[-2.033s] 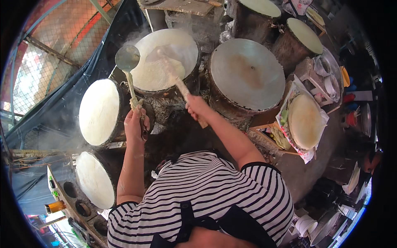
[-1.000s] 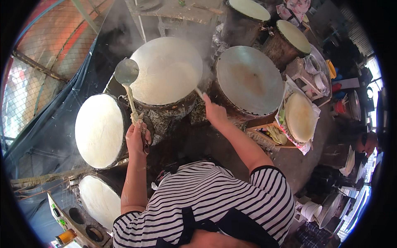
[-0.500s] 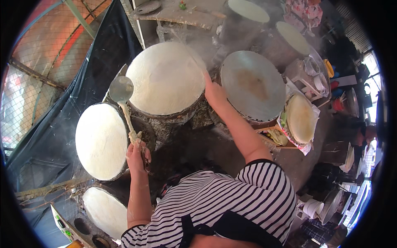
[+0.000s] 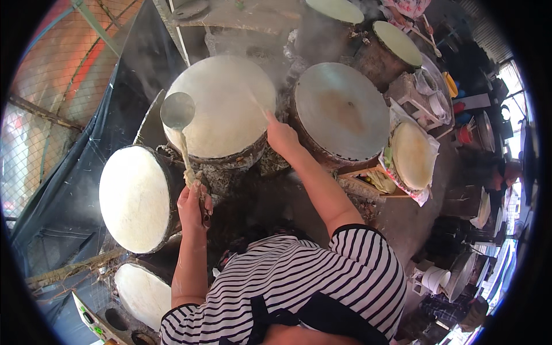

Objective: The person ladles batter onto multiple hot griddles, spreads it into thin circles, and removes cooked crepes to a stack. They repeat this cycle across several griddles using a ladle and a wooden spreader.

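Note:
Steam rises from the large round griddle (image 4: 215,123) at centre, which is covered with pale batter. My left hand (image 4: 194,204) grips the long, batter-caked handle of a metal ladle (image 4: 177,108), whose bowl hangs over that griddle's left side. My right hand (image 4: 280,133) holds a pale wooden spreader (image 4: 259,100) at the griddle's right side, its far end blurred by steam. A batter-covered griddle (image 4: 133,198) stands to the left, and another (image 4: 141,293) below it. A bare metal griddle (image 4: 339,112) with a brown patch stands beside my right hand.
A browned flatbread (image 4: 411,154) lies on paper over a wooden box (image 4: 368,183). More griddles (image 4: 397,43) stand at the back near a wooden shelf (image 4: 241,18) and someone's hand and floral clothing (image 4: 405,11). Dark plastic sheeting (image 4: 75,172) and mesh line the left.
The batter on the centre griddle has spread over its whole top. My right hand has moved up and across with the spreader, and the ladle sits lower. More steam hangs over the back.

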Available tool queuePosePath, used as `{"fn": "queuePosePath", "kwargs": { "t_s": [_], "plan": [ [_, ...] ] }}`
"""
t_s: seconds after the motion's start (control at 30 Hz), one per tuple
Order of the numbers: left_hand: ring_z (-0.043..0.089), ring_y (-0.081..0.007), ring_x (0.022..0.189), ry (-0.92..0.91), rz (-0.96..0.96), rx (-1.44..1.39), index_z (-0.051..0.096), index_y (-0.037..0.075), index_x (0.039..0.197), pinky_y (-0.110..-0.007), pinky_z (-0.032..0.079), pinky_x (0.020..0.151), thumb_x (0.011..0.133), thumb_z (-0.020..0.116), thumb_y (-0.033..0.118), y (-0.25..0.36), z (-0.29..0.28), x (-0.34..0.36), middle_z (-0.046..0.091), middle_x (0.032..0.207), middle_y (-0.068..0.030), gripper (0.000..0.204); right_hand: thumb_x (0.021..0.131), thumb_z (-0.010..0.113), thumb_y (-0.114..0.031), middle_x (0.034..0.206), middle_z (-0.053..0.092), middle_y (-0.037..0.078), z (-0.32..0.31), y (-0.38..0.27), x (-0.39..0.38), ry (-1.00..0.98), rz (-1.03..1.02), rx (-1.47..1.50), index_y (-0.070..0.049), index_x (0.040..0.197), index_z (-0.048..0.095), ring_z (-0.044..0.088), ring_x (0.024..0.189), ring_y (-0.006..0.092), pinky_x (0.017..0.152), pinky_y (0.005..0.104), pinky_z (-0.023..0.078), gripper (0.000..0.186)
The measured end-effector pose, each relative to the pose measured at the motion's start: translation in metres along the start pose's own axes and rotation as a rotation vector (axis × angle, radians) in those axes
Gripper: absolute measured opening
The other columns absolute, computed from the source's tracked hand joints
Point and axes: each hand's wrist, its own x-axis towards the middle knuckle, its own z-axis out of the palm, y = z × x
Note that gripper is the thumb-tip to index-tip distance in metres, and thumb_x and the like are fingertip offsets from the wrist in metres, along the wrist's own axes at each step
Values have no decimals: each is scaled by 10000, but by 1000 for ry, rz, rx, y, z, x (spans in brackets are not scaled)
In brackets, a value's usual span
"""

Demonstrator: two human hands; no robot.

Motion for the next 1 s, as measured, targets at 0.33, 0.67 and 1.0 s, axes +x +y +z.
{"fn": "queuePosePath", "kwargs": {
  "t_s": [0.33,0.67,1.0],
  "plan": [
    [440,-104,389,-60,-9,5,517,61,774,-225,342,325,896,561,237,-4,10,8,492,630,-9,218,825,461,-86,757,625,205,0,-12,13,108,-76,-73,-84,1372,272,623,709,375,627,464,485,578],
    [436,-99,392,-53,-11,20,529,51,812,-223,350,330,898,558,244,-9,12,9,492,628,-7,212,831,462,-131,791,627,234,46,-20,-18,91,-34,69,-71,1380,241,620,742,401,642,505,472,595],
    [418,-94,394,-42,-6,29,496,67,777,-216,323,346,916,519,274,-7,11,8,435,522,-7,250,837,471,-127,782,612,194,45,-14,-56,120,-18,-44,-61,1340,328,616,681,372,610,482,482,527]
  ]
}}
